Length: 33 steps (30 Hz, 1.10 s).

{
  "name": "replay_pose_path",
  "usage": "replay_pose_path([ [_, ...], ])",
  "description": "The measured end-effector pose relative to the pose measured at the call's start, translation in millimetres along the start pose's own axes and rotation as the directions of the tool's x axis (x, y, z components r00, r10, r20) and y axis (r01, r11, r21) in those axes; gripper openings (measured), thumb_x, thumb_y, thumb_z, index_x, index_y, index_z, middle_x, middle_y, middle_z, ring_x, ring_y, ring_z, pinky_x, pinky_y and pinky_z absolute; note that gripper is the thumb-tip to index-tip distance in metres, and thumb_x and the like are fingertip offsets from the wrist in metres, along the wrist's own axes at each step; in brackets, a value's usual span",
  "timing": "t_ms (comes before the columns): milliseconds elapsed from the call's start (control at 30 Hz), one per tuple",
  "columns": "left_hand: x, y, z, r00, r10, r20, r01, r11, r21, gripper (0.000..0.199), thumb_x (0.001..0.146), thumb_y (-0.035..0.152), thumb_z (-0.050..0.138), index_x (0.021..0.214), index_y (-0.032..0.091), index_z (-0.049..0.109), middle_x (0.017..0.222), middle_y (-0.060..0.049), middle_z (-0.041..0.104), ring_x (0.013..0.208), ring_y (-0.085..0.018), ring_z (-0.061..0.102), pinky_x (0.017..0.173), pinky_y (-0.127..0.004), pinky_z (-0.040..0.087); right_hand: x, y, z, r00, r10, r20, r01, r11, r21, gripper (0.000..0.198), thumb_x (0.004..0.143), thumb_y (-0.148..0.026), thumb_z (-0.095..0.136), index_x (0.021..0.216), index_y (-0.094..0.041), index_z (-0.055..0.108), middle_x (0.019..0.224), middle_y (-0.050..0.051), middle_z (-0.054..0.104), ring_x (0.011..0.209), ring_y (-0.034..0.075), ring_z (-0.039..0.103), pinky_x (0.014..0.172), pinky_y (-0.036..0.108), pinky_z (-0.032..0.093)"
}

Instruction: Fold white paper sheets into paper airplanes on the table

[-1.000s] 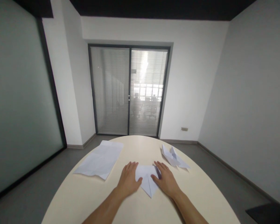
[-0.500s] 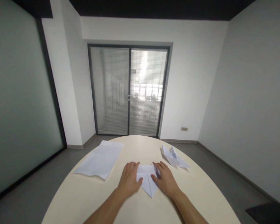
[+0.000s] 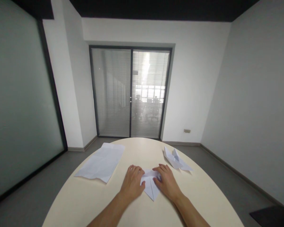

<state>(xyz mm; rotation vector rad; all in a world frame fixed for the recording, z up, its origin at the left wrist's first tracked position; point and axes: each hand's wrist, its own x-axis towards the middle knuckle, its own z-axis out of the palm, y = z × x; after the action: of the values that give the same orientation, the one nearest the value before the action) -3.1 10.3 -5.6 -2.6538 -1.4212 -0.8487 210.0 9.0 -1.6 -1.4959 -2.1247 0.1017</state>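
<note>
A folded white paper [image 3: 151, 190] lies on the table, its pointed end toward me and a crease running down its middle. My left hand [image 3: 133, 183] grips its left side, fingers curled at the far edge and thumb on the paper. On the right side, my right hand [image 3: 167, 183] holds it the same way, with its fingertips on the far strip. That far strip is partly lifted and bent toward me. My fingers cover both side corners.
White paper [image 3: 103, 162] lies flat at the left of the round cream table [image 3: 80, 205], its near edge slightly curled. A folded paper boat [image 3: 175, 160] sits at the right near the table edge. Beyond stands a glass door [image 3: 113, 94] with blinds.
The far strip of the folded paper has bent up and toward me. The fingers of both hands have moved inward along that edge. The other papers have stayed put.
</note>
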Motion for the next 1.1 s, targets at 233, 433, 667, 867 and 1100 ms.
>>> replay_pose_path([
  [233,1,3,-5,0.997,0.039,0.066,-0.04,0.999,0.008,0.017,0.086,0.02,0.058,0.101,0.024,0.063,0.101,-0.003,0.065,0.1,-0.022,0.056,0.102,-0.041,0.033,-1,-14,-11,0.998,-0.029,0.058,0.03,0.999,-0.027,0.028,0.083,-0.021,0.053,0.106,-0.026,0.069,0.108,0.005,0.069,0.109,0.022,0.058,0.112,0.043,0.022],
  [433,1,6,-9,0.99,0.009,0.139,-0.012,1.0,0.017,0.012,0.089,0.02,0.056,0.098,0.025,0.063,0.101,-0.003,0.065,0.098,-0.022,0.056,0.089,-0.036,0.041,-4,-29,-19,0.989,-0.07,0.129,0.076,0.996,-0.042,0.027,0.084,-0.027,0.054,0.105,-0.026,0.071,0.107,0.005,0.068,0.105,0.022,0.058,0.098,0.037,0.035],
  [667,1,7,-11,0.984,0.021,0.179,-0.02,1.0,-0.004,0.012,0.093,0.028,0.055,0.1,0.025,0.066,0.103,-0.003,0.066,0.1,-0.021,0.057,0.089,-0.033,0.045,-8,-40,-26,0.977,-0.136,0.163,0.133,0.991,0.033,0.03,0.084,-0.029,0.054,0.108,-0.026,0.072,0.109,0.005,0.069,0.103,0.023,0.058,0.094,0.032,0.042],
  [867,-1,7,-7,0.987,0.023,0.158,-0.023,1.0,-0.004,0.016,0.095,0.031,0.054,0.101,0.025,0.068,0.105,-0.004,0.065,0.101,-0.022,0.056,0.09,-0.034,0.045,-8,-35,-21,0.97,-0.156,0.189,0.148,0.987,0.055,0.036,0.089,-0.031,0.051,0.121,-0.025,0.068,0.12,0.007,0.067,0.112,0.024,0.057,0.1,0.035,0.041],
  [1100,-2,9,-12,0.99,0.046,0.135,-0.043,0.999,-0.026,0.018,0.094,0.029,0.053,0.105,0.026,0.067,0.108,-0.004,0.064,0.103,-0.022,0.056,0.091,-0.034,0.045,-8,-20,-11,0.977,-0.038,0.211,0.037,0.999,0.005,0.051,0.094,-0.042,0.044,0.138,-0.018,0.055,0.145,0.013,0.051,0.135,0.028,0.044,0.115,0.044,0.03],
])
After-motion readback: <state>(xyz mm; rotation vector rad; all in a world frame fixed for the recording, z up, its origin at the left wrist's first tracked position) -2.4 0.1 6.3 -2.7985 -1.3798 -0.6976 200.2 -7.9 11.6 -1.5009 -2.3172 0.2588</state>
